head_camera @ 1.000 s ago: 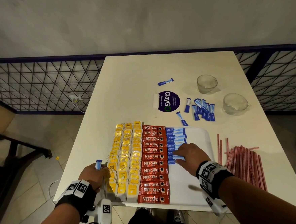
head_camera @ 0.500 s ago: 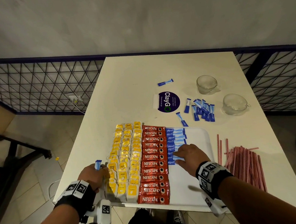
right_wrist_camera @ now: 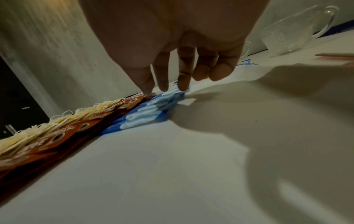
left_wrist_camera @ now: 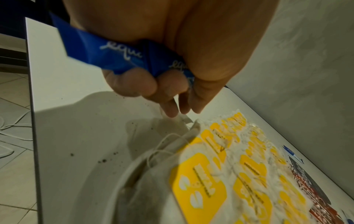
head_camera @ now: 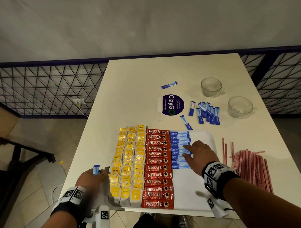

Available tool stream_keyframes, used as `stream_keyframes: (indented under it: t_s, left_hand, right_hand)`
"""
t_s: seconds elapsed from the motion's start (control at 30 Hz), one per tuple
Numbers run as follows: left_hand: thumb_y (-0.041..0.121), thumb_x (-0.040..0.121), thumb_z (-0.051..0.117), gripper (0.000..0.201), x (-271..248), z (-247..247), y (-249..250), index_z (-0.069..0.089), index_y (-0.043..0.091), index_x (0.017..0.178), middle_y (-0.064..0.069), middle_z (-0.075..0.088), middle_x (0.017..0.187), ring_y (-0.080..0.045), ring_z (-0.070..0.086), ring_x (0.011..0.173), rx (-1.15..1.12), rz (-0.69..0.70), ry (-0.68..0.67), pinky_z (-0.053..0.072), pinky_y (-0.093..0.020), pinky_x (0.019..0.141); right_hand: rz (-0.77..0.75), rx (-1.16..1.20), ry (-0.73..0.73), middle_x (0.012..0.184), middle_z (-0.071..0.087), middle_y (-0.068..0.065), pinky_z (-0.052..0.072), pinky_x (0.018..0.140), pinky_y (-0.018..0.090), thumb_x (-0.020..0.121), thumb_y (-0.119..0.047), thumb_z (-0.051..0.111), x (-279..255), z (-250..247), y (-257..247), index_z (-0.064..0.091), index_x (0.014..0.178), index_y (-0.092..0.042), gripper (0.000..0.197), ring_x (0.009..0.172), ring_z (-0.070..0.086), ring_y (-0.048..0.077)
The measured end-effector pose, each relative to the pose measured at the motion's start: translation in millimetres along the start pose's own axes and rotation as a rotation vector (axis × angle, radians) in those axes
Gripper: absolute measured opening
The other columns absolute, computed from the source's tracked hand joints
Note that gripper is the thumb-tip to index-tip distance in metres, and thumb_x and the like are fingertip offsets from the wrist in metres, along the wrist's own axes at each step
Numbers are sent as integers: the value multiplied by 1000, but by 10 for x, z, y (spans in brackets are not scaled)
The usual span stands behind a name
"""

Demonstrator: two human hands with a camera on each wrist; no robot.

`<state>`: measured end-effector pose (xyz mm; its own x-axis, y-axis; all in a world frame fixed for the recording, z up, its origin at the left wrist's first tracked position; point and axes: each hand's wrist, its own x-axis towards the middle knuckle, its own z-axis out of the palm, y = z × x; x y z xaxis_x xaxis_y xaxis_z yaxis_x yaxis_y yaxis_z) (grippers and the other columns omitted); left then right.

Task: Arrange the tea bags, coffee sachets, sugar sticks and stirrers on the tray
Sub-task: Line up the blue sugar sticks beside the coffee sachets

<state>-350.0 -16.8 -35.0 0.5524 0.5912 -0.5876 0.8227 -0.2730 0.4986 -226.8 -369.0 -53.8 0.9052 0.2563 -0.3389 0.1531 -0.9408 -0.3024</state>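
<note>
A cream table [head_camera: 144, 82] stands against a grey wall, beside a black mesh railing [head_camera: 43, 91]. On it sits a white tray [head_camera: 204, 138]. The left hand [head_camera: 90, 178] rests at the tray's left edge, fingers curled round blue sugar sticks [left_wrist_camera: 107, 50]. The right hand [head_camera: 200, 153] lies flat, straight fingertips [right_wrist_camera: 182, 84] pressing the sugar row [head_camera: 179, 149] on the tray. Counts: three tea bag columns [head_camera: 130, 161], thirteen coffee sachets [head_camera: 157, 168], two glass cups [head_camera: 211, 86]. The stirrers [head_camera: 251, 171] lie loose to the right of the tray.
</note>
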Motion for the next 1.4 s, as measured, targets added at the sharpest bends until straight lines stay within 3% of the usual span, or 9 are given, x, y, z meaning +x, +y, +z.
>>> stream_keyframes:
  t_s: [0.13, 0.23, 0.37, 0.57, 0.9, 1.4]
  left_hand:
    - [26, 92, 61, 19, -16, 0, 6, 62, 6, 91, -12, 49, 53, -23, 42, 42, 4, 11, -1, 40, -26, 44]
    - [26, 91, 63, 21, -17, -2, 6, 64, 5, 90, -11, 50, 52, -21, 42, 40, 11, 28, 11, 39, -24, 41]
    - [24, 92, 62, 20, -22, 16, 18, 63, 4, 90, -11, 49, 52, -21, 42, 41, 16, 23, 7, 38, -23, 41]
    - [22, 91, 61, 16, -37, 17, 49, 63, 6, 87, -10, 49, 52, -23, 43, 43, 23, 21, 10, 39, -24, 42]
    - [23, 92, 59, 18, -55, 19, 60, 62, 6, 88, -11, 50, 54, -23, 43, 44, 30, 15, 3, 39, -25, 44]
    - [24, 93, 61, 18, -47, 25, 14, 62, 8, 86, -12, 51, 56, -24, 44, 46, 25, 24, 4, 40, -26, 44]
  right_hand:
    - [-47, -14, 4, 131, 44, -3, 40, 102, 34, 95, -51, 42, -16, -3, -6, 49, 136, -37, 44, 120, 44, 19]
    - [-166, 11, 44, 123, 49, -4, 39, 99, 32, 95, -42, 48, -45, -43, -25, 59, 127, -34, 34, 112, 47, 19]
    - [-319, -126, -63, 123, 54, -4, 38, 96, 31, 99, -37, 43, -80, -61, -112, 62, 125, -33, 33, 109, 47, 22]
    - [-294, -224, -86, 125, 54, -7, 38, 91, 26, 100, -40, 39, -59, -14, -74, 59, 127, -37, 34, 107, 47, 21]
    - [-257, -245, -81, 121, 56, -7, 37, 87, 28, 100, -41, 39, -44, 24, -43, 60, 126, -36, 35, 104, 47, 19]
    - [-213, -237, -48, 111, 59, -6, 36, 81, 28, 99, -44, 39, -76, 8, -98, 67, 114, -33, 33, 100, 48, 19]
